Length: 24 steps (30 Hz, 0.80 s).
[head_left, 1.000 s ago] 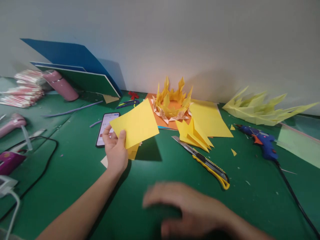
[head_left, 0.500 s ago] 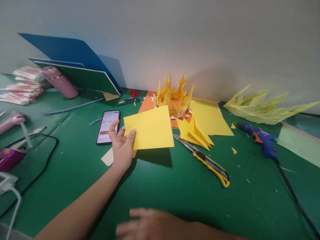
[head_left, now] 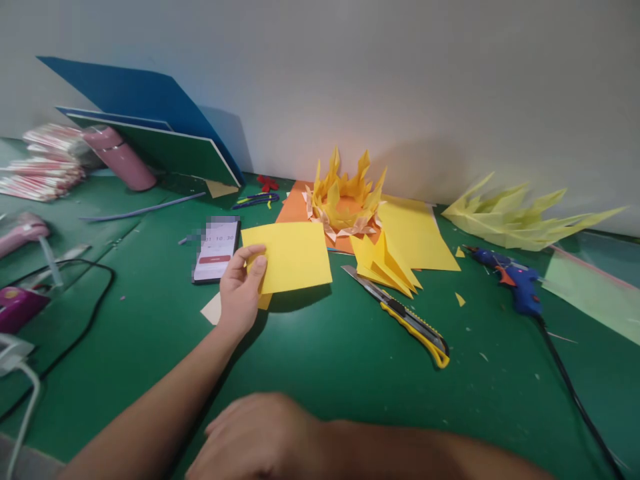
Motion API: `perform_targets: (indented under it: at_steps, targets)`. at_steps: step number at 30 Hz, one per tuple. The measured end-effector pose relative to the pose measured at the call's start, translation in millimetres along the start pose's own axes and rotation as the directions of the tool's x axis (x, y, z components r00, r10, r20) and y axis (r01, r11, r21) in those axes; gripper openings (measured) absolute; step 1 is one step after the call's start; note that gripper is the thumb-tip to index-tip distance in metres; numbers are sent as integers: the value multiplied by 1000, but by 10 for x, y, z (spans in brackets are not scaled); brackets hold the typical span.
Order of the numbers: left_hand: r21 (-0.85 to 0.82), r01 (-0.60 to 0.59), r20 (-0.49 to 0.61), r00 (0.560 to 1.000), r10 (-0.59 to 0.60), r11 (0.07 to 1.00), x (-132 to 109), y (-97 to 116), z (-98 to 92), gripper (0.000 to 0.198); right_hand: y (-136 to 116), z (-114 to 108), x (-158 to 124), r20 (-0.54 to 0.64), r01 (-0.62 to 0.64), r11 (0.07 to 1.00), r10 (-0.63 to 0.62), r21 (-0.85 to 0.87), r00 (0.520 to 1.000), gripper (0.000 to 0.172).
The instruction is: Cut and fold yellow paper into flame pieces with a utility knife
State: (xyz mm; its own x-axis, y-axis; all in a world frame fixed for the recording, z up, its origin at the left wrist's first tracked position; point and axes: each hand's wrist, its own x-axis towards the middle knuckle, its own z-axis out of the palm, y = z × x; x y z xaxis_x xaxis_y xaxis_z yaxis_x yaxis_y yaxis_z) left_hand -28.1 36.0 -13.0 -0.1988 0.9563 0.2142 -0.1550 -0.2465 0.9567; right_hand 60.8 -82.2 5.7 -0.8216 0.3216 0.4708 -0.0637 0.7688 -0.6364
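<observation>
My left hand (head_left: 241, 290) grips a square sheet of yellow paper (head_left: 293, 257) by its left edge, thumb on the face towards me. The sheet is tilted up a little above the green table, and a shadow lies under it. Near the bottom edge, close to my left forearm, is my right hand (head_left: 255, 433), its back towards me and its fingers bent down and mostly hidden. Folded yellow paper pieces (head_left: 384, 267) lie right of the sheet, beside a yellow utility knife (head_left: 400, 313) with its blade out.
Behind stands a ring of folded yellow paper points (head_left: 345, 200) on orange paper (head_left: 293, 201). A blue glue gun (head_left: 520, 283) with a cord and a pale yellow folded strip (head_left: 525, 217) are at right. Left lie a phone (head_left: 215, 257), a pink bottle (head_left: 120, 158) and leaning boards (head_left: 150, 100).
The yellow sheet has shifted slightly left in my left hand and its tilt has changed. My right hand has moved left, its fingers curling from spread to bent.
</observation>
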Motion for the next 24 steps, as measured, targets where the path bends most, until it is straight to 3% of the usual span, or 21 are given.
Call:
perform_targets:
  at_steps: [2, 4, 6, 8, 10, 12, 14, 18, 21, 24]
  targets:
    - [43, 12, 66, 998, -15, 999, -9, 17, -29, 31, -15, -289, -144, -317, -88, 994, 62, -67, 946, 35]
    - [117, 29, 191, 980, -51, 993, -12, 46, -41, 29, -2, -592, -335, -564, -189, 956, 32, -223, 826, 40]
    - [169, 65, 331, 936, -119, 983, -10, 87, -38, 25, 57, -836, -543, -651, -329, 850, -21, -411, 758, 47]
    - [147, 175, 426, 877, -221, 974, -11, 135, -26, 22, 157, -984, -741, -693, -479, 707, -22, -521, 720, 55]
    - [70, 369, 494, 794, -353, 927, -17, 181, -13, 25, 265, -1038, -899, -663, -549, 630, 71, -549, 746, 65]
    - [28, 542, 552, 692, -465, 840, -25, 218, -3, 31, 338, -1024, -993, -593, -540, 619, 143, -571, 792, 67]
    - [35, 611, 565, 641, -520, 791, -32, 239, 8, 35, 355, -973, -1020, -507, -489, 633, 171, -601, 845, 62]
    - [34, 619, 473, 682, -558, 785, -40, 238, 37, 32, 304, -861, -976, -361, -367, 691, 162, -623, 918, 55]
    - [22, 642, 396, 698, -596, 766, -39, 223, 58, 33, 318, -815, -960, -359, -360, 718, 162, -596, 919, 45]
    - [10, 633, 386, 712, -587, 774, -41, 215, 64, 32, 371, -816, -966, -427, -385, 713, 132, -587, 895, 35]
